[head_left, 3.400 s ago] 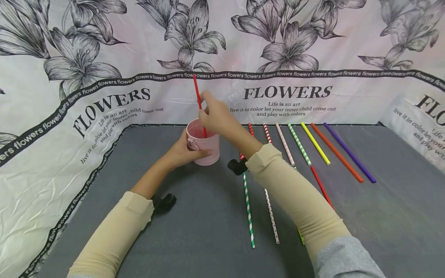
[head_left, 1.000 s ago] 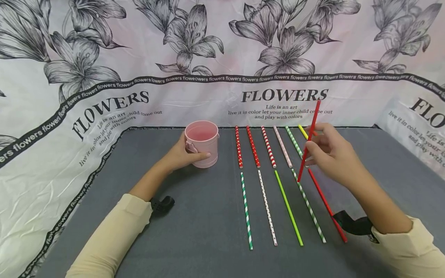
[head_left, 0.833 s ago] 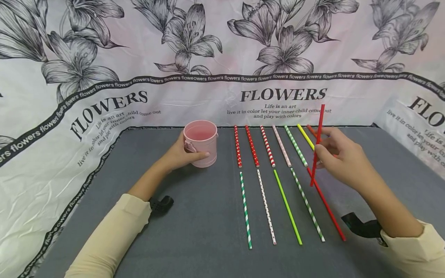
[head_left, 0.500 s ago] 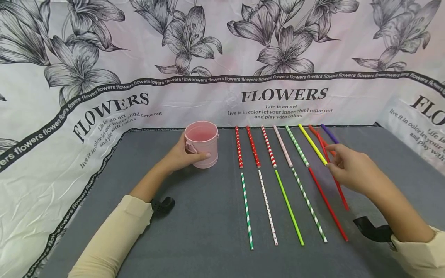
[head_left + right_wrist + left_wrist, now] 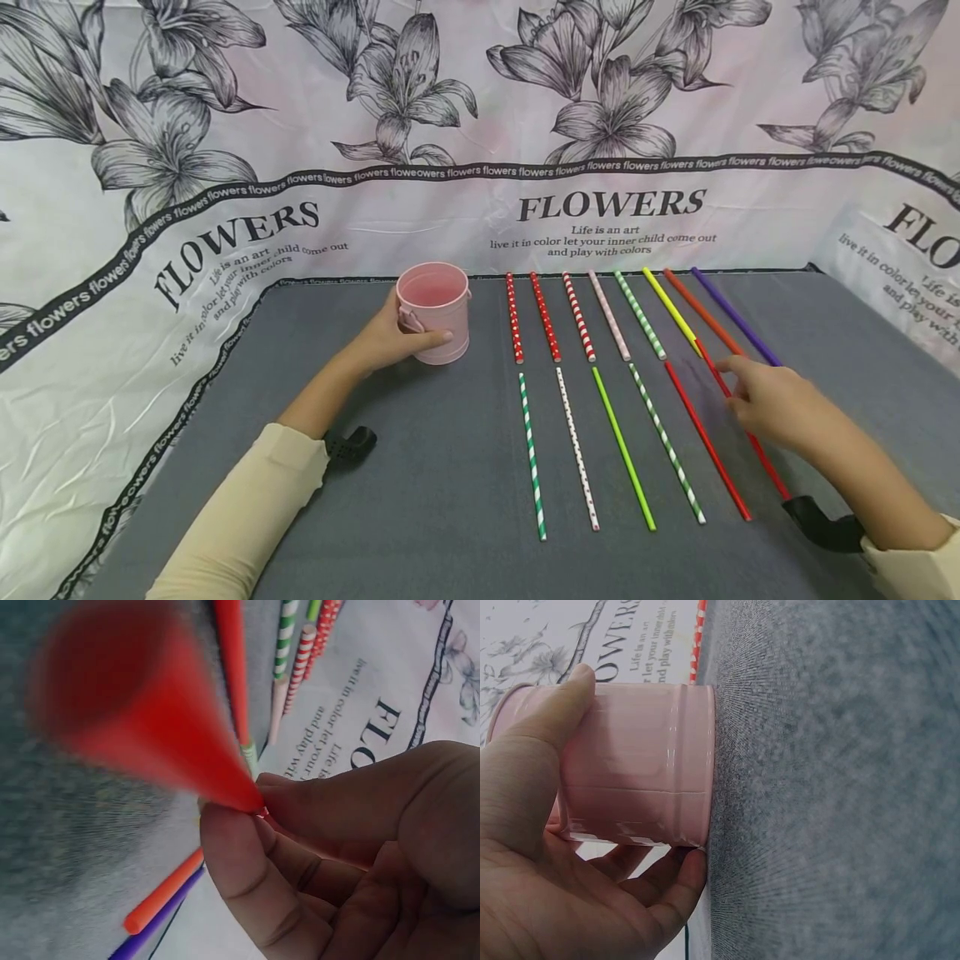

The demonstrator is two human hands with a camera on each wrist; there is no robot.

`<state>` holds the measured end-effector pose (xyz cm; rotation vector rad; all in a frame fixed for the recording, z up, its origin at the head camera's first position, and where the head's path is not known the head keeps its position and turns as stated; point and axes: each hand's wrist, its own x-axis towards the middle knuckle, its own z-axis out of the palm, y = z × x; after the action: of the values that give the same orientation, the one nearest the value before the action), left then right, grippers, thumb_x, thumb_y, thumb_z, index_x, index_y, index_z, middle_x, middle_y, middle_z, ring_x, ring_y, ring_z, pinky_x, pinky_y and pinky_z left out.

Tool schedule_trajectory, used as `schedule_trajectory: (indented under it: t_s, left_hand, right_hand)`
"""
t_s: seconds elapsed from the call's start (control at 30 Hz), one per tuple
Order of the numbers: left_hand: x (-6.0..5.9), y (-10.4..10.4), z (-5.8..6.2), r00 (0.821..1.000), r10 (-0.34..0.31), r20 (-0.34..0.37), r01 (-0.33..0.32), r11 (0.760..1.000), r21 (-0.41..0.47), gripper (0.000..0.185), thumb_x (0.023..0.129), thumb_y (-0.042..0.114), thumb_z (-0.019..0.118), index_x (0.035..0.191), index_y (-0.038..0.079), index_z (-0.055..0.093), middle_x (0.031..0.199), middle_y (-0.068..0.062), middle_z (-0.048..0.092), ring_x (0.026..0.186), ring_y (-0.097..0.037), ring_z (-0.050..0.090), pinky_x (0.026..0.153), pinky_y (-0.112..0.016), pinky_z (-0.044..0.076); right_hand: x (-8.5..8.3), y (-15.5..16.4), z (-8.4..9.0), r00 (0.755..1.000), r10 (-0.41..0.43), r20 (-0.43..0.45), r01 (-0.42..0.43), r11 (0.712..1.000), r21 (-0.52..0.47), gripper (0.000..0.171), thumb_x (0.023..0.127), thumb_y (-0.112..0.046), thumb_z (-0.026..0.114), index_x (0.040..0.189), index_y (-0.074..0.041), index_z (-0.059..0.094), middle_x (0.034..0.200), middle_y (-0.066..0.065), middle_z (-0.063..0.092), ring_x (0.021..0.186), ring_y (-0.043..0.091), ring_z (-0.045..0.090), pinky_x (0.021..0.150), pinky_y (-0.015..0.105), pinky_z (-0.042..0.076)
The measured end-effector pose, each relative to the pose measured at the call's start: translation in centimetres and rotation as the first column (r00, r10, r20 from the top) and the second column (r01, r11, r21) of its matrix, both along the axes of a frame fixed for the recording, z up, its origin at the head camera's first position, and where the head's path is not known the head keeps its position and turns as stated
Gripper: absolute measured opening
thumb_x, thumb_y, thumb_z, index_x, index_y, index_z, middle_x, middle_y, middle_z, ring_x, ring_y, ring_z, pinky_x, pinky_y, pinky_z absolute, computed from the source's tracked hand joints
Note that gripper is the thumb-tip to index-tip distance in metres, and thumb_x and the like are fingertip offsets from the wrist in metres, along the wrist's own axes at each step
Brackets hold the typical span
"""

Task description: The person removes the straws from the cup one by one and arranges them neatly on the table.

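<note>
- Head view: bright, even, diffuse light; only faint soft shadows under the forearms and beside the pink cup [image 5: 435, 312].
- Mild barrel distortion: backdrop [image 5: 480, 125] band bows toward the frame edges.
- Left wrist view: cup wall [image 5: 641, 761] sharp, with narrow vertical glare streaks just beyond the fingertips; grey mat [image 5: 840, 780] smears radially farther out.
- Right wrist view: red straw [image 5: 142, 727] defocused into a blurred cone ahead of the pinching fingers [image 5: 247, 855]; fingers and far straws sharper.

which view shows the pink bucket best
The head view: the whole pink bucket stands upright on the grey mat, gripped by the left hand. The left wrist view shows only its side wall, close up. The right wrist view misses it.
</note>
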<state>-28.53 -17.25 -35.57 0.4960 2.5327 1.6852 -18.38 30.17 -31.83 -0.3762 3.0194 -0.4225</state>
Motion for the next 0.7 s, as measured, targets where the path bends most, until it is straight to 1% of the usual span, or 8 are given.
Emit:
schedule_trajectory:
  t_s: [0.1,0.23,0.33,0.53,0.63,0.7]
  left_hand:
    - [0.9,0.2,1.1,1.0,-0.004,0.01,0.004,1.0,0.003,0.093,0.084,0.015,0.081,0.154,0.01,0.018,0.149,-0.02,0.039,0.134,-0.036,0.039,0.109,-0.059,0.033]
    - [2.3,0.6,2.6,1.0,0.002,0.031,-0.002,1.0,-0.015,0.091,0.086,0.013,0.078,0.153,0.006,0.018,0.149,-0.022,0.038,0.135,-0.037,0.038,0.111,-0.058,0.031]
    - [2.6,0.8,2.9,0.999,0.012,0.043,-0.011,1.0,-0.022,0.092,0.086,0.014,0.079,0.153,0.005,0.017,0.149,-0.022,0.038,0.136,-0.037,0.037,0.112,-0.058,0.029]
    - [2.6,0.8,2.9,0.999,0.011,0.038,-0.011,1.0,-0.01,0.092,0.085,0.014,0.08,0.153,0.006,0.018,0.148,-0.022,0.038,0.135,-0.036,0.038,0.111,-0.057,0.03]
    - [2.5,0.8,2.9,0.999,0.009,0.035,-0.009,1.0,-0.008,0.091,0.085,0.013,0.08,0.152,0.005,0.019,0.148,-0.022,0.039,0.134,-0.036,0.039,0.111,-0.057,0.031]
    - [2.4,0.9,2.8,0.999,0.008,0.032,-0.008,1.0,-0.009,0.09,0.085,0.012,0.079,0.152,0.005,0.019,0.147,-0.022,0.039,0.134,-0.036,0.04,0.111,-0.057,0.031]
  right_hand:
    - [0.2,0.2,-0.4,1.0,0.002,0.004,-0.002,1.0,0.016,0.042,0.087,0.006,0.065,0.125,0.016,0.051,0.074,0.001,0.059,0.058,0.017,0.047,0.05,0.034,0.039]
    - [0.6,0.8,-1.1,1.0,0.017,-0.007,-0.017,0.999,0.047,0.04,0.085,0.006,0.067,0.121,0.015,0.054,0.074,0.001,0.056,0.058,0.016,0.046,0.051,0.034,0.039]
    - [0.8,1.2,-1.5,0.999,0.027,-0.027,-0.025,0.998,0.064,0.04,0.084,0.005,0.07,0.119,0.014,0.056,0.073,0.001,0.056,0.059,0.017,0.046,0.052,0.036,0.04]
    - [0.7,1.8,-1.6,0.998,0.016,-0.055,-0.011,0.995,0.097,0.042,0.08,0.003,0.075,0.116,0.015,0.057,0.077,0.008,0.062,0.066,0.025,0.057,0.056,0.048,0.048]
    - [0.7,2.1,-1.7,0.998,0.006,-0.058,0.0,0.995,0.096,0.041,0.08,0.002,0.074,0.116,0.015,0.058,0.074,0.005,0.059,0.064,0.024,0.055,0.055,0.046,0.046]
    - [0.7,2.2,-1.8,0.999,0.001,-0.053,0.004,0.996,0.084,0.04,0.081,0.003,0.073,0.116,0.015,0.058,0.071,0.001,0.056,0.061,0.02,0.05,0.054,0.042,0.044]
